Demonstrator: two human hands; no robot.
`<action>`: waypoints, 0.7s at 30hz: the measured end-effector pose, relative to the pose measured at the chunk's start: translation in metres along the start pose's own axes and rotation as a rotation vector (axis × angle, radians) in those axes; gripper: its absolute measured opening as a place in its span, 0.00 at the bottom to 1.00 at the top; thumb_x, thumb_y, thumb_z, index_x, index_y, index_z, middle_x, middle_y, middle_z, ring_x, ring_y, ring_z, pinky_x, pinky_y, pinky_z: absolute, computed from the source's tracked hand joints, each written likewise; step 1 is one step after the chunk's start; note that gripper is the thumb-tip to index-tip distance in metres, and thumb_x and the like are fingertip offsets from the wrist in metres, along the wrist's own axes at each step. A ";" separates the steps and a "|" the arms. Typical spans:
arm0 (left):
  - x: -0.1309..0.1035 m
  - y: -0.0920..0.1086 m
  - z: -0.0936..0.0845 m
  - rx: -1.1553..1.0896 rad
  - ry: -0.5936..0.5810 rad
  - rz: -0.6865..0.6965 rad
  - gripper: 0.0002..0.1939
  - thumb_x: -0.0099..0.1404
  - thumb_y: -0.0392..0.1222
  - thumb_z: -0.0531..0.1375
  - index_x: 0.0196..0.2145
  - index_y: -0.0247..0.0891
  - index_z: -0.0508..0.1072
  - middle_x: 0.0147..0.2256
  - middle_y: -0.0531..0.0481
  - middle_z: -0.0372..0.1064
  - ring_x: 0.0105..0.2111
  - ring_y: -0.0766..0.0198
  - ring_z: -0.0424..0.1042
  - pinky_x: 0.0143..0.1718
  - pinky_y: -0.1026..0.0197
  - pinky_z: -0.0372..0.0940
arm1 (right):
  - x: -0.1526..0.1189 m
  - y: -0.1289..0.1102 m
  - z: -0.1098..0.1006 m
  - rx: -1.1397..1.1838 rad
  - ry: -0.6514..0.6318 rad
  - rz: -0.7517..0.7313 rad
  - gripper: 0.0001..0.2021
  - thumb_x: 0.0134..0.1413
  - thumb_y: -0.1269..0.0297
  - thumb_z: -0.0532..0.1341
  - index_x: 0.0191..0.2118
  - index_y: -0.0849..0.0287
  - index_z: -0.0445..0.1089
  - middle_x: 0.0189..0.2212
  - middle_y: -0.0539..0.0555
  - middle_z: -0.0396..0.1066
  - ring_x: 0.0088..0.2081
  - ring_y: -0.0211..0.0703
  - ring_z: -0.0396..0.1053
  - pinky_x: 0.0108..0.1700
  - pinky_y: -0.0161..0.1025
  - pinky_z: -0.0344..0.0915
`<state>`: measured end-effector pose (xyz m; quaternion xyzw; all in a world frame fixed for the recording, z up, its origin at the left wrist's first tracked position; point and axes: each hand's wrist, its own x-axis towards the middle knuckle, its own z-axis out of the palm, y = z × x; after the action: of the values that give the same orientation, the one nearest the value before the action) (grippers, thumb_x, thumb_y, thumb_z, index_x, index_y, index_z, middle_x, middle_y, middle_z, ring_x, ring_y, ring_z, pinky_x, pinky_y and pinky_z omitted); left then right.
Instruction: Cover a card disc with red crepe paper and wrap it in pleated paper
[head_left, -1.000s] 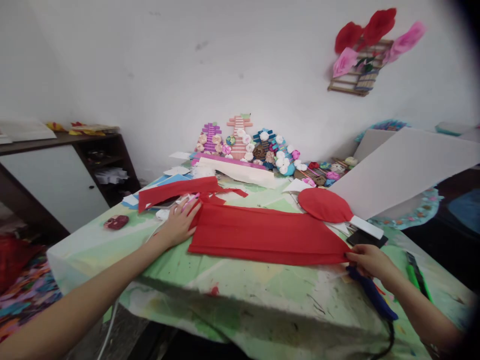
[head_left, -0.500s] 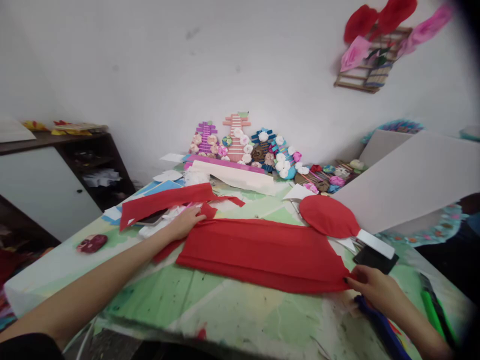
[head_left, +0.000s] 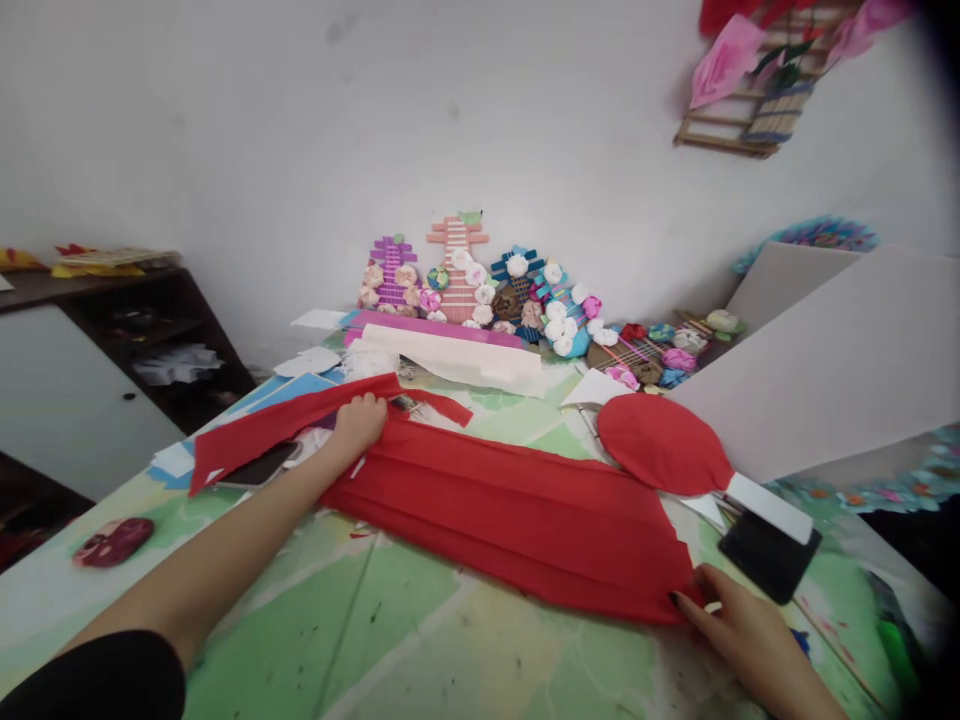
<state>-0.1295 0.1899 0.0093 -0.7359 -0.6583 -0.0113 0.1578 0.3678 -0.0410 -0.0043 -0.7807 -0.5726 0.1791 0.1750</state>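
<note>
A long red sheet (head_left: 517,520), cloth or crepe paper, lies stretched across the table with lengthwise creases. My left hand (head_left: 362,420) is closed on its far left corner. At the near right corner, my right hand (head_left: 724,605) pinches the sheet's edge between thumb and fingers. Beyond my left hand runs a narrow red strip (head_left: 262,430) of similar material, partly over a dark phone-like slab (head_left: 262,466). A round red piece (head_left: 660,442) with a white handle-like end (head_left: 772,507) touches the sheet's far right side.
A black flat square (head_left: 769,555) and green-handled tool (head_left: 896,650) lie right. A dark red lump (head_left: 114,542) sits left. Rolled pale paper (head_left: 457,358) and guitar-shaped flower crafts (head_left: 457,270) line the wall. Large white boards (head_left: 832,350) stand right; a cabinet (head_left: 67,400) is left.
My left hand has moved up the sheet's left end, now fist-like on its far corner. The sheet is spread wider and flatter. My right hand keeps its pinch; the camera view has shifted.
</note>
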 end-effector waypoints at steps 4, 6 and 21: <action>0.016 -0.004 -0.003 0.003 0.005 -0.002 0.18 0.67 0.33 0.43 0.43 0.24 0.70 0.39 0.28 0.68 0.40 0.44 0.71 0.34 0.51 0.66 | -0.003 -0.001 0.005 0.110 0.078 0.032 0.16 0.36 0.49 0.55 0.32 0.53 0.62 0.26 0.54 0.75 0.28 0.51 0.74 0.31 0.42 0.65; 0.021 -0.008 -0.004 0.001 0.002 -0.006 0.17 0.67 0.33 0.44 0.43 0.24 0.70 0.38 0.28 0.69 0.39 0.46 0.72 0.34 0.52 0.66 | -0.003 -0.005 0.007 0.164 0.103 0.040 0.19 0.35 0.50 0.56 0.35 0.53 0.62 0.27 0.54 0.75 0.28 0.51 0.74 0.31 0.43 0.66; -0.107 -0.015 -0.039 -0.369 0.287 -0.057 0.17 0.66 0.51 0.49 0.37 0.36 0.68 0.37 0.41 0.68 0.40 0.52 0.69 0.45 0.52 0.64 | -0.006 -0.002 0.013 0.153 0.216 0.092 0.18 0.45 0.55 0.52 0.42 0.56 0.66 0.40 0.58 0.76 0.36 0.50 0.76 0.35 0.40 0.67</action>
<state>-0.1506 0.0787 0.0254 -0.7241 -0.6365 -0.2407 0.1122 0.3579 -0.0454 -0.0138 -0.8052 -0.4986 0.1449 0.2865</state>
